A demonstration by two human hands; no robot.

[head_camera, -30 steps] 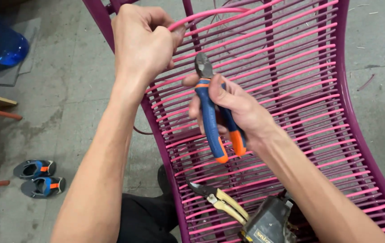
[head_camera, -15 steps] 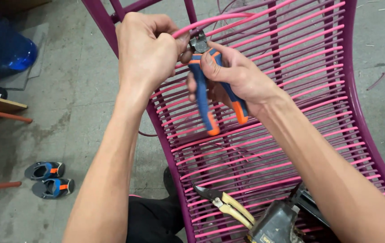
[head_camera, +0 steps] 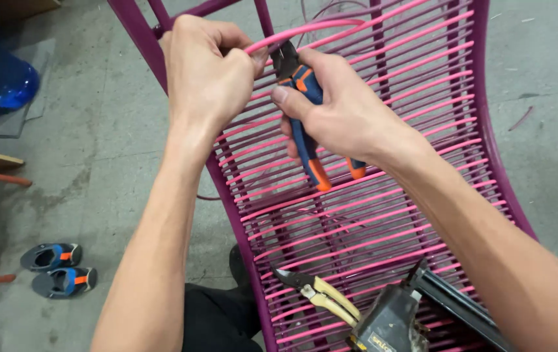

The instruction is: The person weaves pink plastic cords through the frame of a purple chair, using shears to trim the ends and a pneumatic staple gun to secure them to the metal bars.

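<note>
**Two hands on one pink cord**

Two hands meet at the top of the woven chair frame (head_camera: 497,163). My left hand (head_camera: 207,72) is closed in a fist around the loose pink cord (head_camera: 305,29), which arcs out from my thumb toward the right. My right hand (head_camera: 344,107) is wrapped tight around the blue-and-orange handles of the cutting pliers (head_camera: 305,111), whose dark nose sits just beside my left thumb, touching the cord or very near it; I cannot tell whether the jaws have closed on it.

To do this well, I judge the cord should be kept taut with the left fist while the plier nose stays square to it, close to the fingers but clear of the skin, with a firm, even squeeze.

The cord is smooth, round plastic, glossy pink; the frame is painted magenta metal tube, strung with tight parallel rows. Below my right forearm, on the weave, lie yellow-handled pliers (head_camera: 321,296) and a worn dark tool (head_camera: 390,322). Well off from my left arm, a pair of sandals (head_camera: 57,267) sits on rough grey concrete (head_camera: 96,169).
</note>
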